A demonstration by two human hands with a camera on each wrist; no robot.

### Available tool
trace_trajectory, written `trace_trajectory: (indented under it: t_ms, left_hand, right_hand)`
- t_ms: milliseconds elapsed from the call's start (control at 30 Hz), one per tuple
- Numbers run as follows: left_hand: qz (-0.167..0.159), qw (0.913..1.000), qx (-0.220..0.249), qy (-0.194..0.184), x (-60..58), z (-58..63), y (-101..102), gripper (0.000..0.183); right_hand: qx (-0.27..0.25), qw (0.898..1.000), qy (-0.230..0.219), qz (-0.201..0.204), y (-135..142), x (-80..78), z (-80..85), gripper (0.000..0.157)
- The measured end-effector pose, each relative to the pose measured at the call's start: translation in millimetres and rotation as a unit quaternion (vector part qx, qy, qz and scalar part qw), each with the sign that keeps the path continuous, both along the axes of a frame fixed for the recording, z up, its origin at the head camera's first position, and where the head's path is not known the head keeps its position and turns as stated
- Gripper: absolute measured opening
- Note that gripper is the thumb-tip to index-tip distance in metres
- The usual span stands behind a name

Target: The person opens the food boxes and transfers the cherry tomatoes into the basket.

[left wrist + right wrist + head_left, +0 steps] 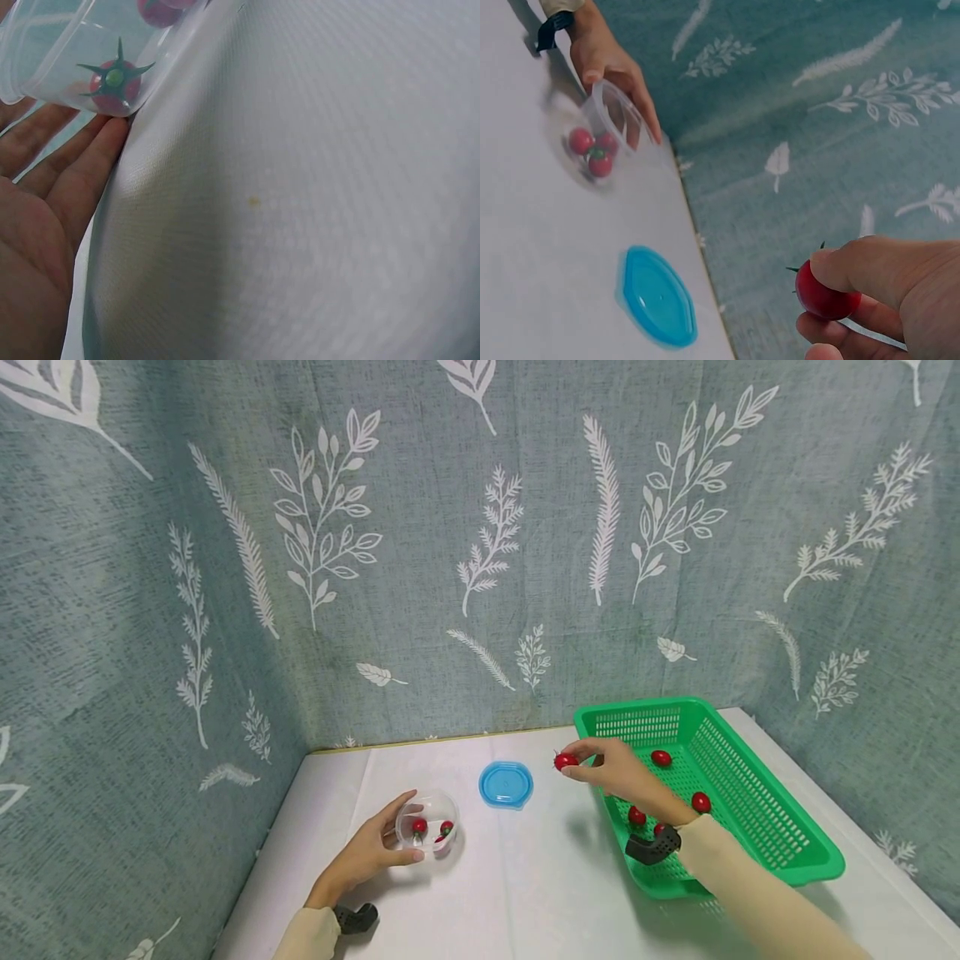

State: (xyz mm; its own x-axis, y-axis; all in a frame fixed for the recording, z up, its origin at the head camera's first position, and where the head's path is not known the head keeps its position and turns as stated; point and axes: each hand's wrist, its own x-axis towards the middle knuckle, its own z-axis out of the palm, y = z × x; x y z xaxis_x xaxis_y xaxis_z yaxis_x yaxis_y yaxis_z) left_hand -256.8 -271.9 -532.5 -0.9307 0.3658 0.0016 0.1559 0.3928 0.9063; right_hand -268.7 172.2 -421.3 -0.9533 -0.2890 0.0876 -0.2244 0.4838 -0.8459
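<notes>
My right hand (617, 768) pinches a cherry tomato (826, 292) between thumb and fingers, above the table by the left rim of a green basket (757, 760). The tomato's green calyx points away from the hand. On the left, my left hand (367, 853) holds a clear round plastic container (407, 800), thumb on the near side and fingers around the far side. Three cherry tomatoes (600, 163) lie inside it, and one shows its star-shaped calyx (115, 76) through the wall in the left wrist view. Several more tomatoes (701, 802) lie in the basket, partly hidden by the right forearm.
A blue lid (506, 785) lies flat on the white-covered table (517, 877), between the container and the basket. Behind and beside the table hangs a grey-green curtain (420, 610) with white leaf patterns.
</notes>
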Motion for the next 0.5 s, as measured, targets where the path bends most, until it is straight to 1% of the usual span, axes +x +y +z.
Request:
trace_trajectory:
  t_ms: [167,233,400,500]
  left_hand:
    - [0.004,1.0,0.001,-0.004,0.3,-1.8,-1,0.105]
    - [0.003,1.0,-0.004,0.002,0.4,-1.8,-1,0.105]
    - [-0.003,0.9999,-0.007,0.011,0.3,-0.7,0,0.104]
    - [-0.003,1.0,0.001,0.004,-0.3,-0.1,0,0.104]
  right_hand:
    - [-0.011,1.0,-0.018,-0.007,15,3.9,1.9,0.03]
    - [-0.013,1.0,-0.025,-0.012,21,4.9,1.8,0.03]
    - [-0.004,0.999,-0.024,-0.032,37,4.9,-4.2,0.034]
    - [0.001,0.999,-0.022,-0.042,45,4.8,-8.7,0.037]
